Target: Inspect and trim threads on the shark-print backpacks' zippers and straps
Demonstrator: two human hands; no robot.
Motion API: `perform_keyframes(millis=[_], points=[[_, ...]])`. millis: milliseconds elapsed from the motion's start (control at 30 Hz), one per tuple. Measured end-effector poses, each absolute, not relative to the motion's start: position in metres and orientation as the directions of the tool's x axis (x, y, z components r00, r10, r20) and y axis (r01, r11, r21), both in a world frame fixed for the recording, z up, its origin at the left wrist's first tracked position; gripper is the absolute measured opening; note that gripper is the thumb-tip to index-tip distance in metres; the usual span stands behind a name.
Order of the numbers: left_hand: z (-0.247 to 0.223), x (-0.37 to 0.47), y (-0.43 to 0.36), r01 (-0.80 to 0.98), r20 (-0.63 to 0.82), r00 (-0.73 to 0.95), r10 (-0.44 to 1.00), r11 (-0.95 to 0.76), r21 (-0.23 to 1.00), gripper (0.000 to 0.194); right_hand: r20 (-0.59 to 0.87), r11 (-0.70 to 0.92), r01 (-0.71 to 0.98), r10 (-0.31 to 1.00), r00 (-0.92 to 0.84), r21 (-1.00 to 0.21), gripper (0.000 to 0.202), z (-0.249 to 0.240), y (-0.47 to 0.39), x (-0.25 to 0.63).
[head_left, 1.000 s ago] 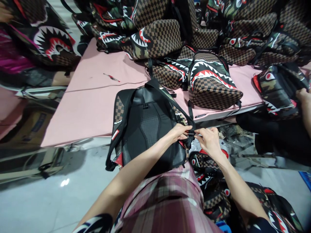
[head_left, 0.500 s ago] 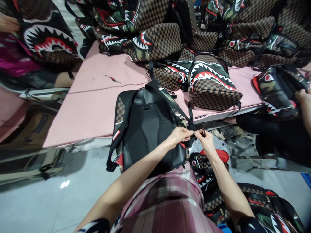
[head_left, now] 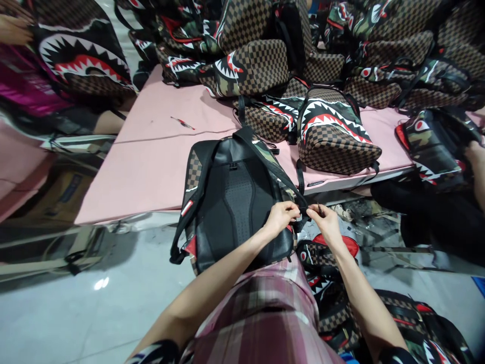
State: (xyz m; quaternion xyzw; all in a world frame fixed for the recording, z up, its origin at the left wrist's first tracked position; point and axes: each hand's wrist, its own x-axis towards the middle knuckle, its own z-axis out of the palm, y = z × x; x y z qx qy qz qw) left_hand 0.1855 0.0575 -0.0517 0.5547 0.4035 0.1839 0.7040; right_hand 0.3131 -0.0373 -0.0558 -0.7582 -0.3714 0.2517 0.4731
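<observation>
Broadly, a pink-covered table (head_left: 140, 182) spreads across the scene, with a heap of checked backpacks (head_left: 269, 65) piled along its far side. More shark-face bags (head_left: 324, 252) are stacked low down, beside the person's right forearm. A plaid cloth (head_left: 257, 323) covers the person's lap. The black-backed backpack (head_left: 240, 197) lies back panel up at the near table edge, its lower end over the lap. Just beyond its right side, a shark-mouth backpack (head_left: 337, 134) rests on the table. At the far right, a co-worker's hand (head_left: 476, 154) touches another bag. The person's left hand (head_left: 280, 220) has its fingers clamped on the black strap (head_left: 284, 178) near its lower end. Close by, the right hand (head_left: 326, 220) has thumb and forefinger together at the strap, gripping a small dark tool (head_left: 320, 208) whose exact kind cannot be made out.
</observation>
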Motion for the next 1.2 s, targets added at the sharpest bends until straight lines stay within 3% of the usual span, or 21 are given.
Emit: perform_keyframes(millis=[100, 167, 267, 400, 567, 700, 767, 833, 933, 1000, 1133, 1200], points=[[-0.053, 0.185, 0.058, 0.186, -0.42, 0.613, 0.67, 0.394, 0.9, 0.011, 0.254, -0.263, 0.769, 0.84, 0.48, -0.583, 0.035, -0.035, -0.055, 0.309], [-0.053, 0.184, 0.059, 0.185, -0.416, 0.619, 0.666, 0.391, 0.901, 0.011, 0.367, -0.188, 0.934, 0.881, 0.297, -0.305, 0.025, -0.022, -0.066, 0.305], [-0.054, 0.181, 0.058, 0.185, -0.392, 0.627, 0.674, 0.36, 0.915, 0.011, 0.343, -0.051, 0.999, 0.938, 0.052, -0.013, 0.022, -0.01, -0.071, 0.3], [-0.055, 0.176, 0.057, 0.214, -0.328, 0.649, 0.686, 0.249, 0.945, 0.008, 0.253, 0.024, 0.995, 0.966, -0.047, 0.093, 0.031, -0.005, -0.063, 0.295], [-0.057, 0.175, 0.058, 0.267, -0.215, 0.643, 0.735, 0.049, 0.963, 0.005, 0.228, 0.084, 0.991, 0.968, -0.107, 0.108, 0.033, -0.003, -0.053, 0.288], [-0.057, 0.175, 0.06, 0.259, -0.228, 0.63, 0.743, 0.076, 0.963, 0.006, 0.242, 0.042, 0.997, 0.969, -0.055, 0.058, 0.03, -0.001, -0.056, 0.296], [-0.054, 0.17, 0.062, 0.19, -0.25, 0.657, 0.711, 0.165, 0.968, 0.007, 0.296, -0.047, 0.996, 0.953, 0.068, -0.08, 0.025, -0.001, -0.061, 0.308], [-0.048, 0.163, 0.064, 0.099, -0.262, 0.739, 0.621, 0.283, 0.954, 0.023, 0.332, -0.175, 0.932, 0.9, 0.282, -0.317, 0.023, -0.003, -0.063, 0.32], [-0.039, 0.154, 0.067, 0.014, -0.231, 0.854, 0.467, 0.423, 0.906, 0.058, 0.21, -0.292, 0.736, 0.837, 0.506, -0.61, 0.045, -0.012, -0.056, 0.328], [-0.036, 0.151, 0.067, -0.013, -0.227, 0.852, 0.472, 0.452, 0.892, 0.068, 0.109, -0.323, 0.679, 0.853, 0.511, -0.659, 0.051, -0.02, -0.045, 0.324], [-0.042, 0.153, 0.064, 0.042, -0.308, 0.739, 0.599, 0.416, 0.908, 0.05, 0.032, -0.366, 0.677, 0.866, 0.499, -0.639, 0.033, -0.035, -0.024, 0.312], [-0.044, 0.157, 0.063, 0.098, -0.323, 0.699, 0.638, 0.362, 0.927, 0.027, -0.016, -0.349, 0.561, 0.858, 0.513, -0.75, 0.028, -0.038, -0.018, 0.31]])
